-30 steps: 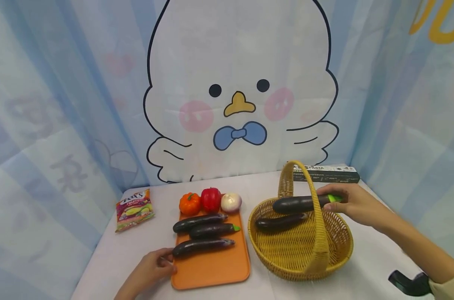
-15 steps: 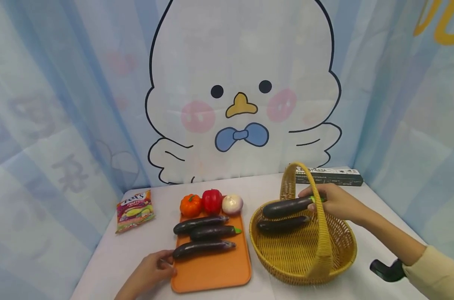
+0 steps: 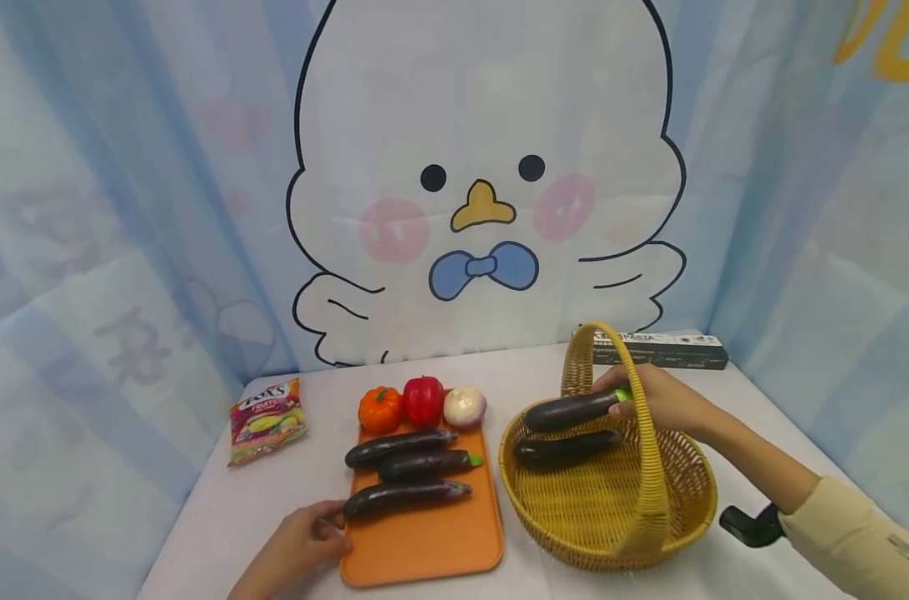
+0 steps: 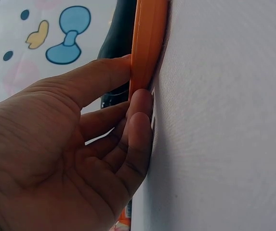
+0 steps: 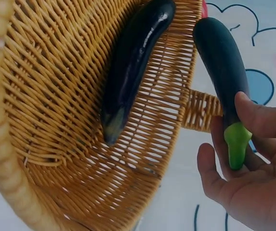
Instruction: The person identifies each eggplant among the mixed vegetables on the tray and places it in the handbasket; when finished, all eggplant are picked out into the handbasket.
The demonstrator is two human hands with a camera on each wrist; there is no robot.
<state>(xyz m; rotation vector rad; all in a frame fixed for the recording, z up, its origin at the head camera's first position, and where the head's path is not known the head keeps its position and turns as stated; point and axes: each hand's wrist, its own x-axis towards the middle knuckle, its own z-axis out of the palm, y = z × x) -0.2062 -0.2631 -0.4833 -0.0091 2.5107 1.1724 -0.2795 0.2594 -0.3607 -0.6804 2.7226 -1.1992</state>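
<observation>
My right hand grips an eggplant near its bright green stem end, thumb on one side and fingers on the other. That eggplant is held above the back of the yellow wicker basket, its stem end by the arched handle. Inside the basket lies another eggplant, glossy and dark. My left hand pinches the left edge of an orange tray, thumb on the rim and fingertips low against the table in the left wrist view. Across the tray lie three eggplants.
At the tray's far end are an orange pumpkin-like vegetable, a red bell pepper and a white-purple onion. A candy bag lies left. Behind the basket sits a dark pasta box; the handle arches over it.
My right hand has moved left and slightly down with the eggplant, further over the basket near the handle. My left hand stays at the tray edge.
</observation>
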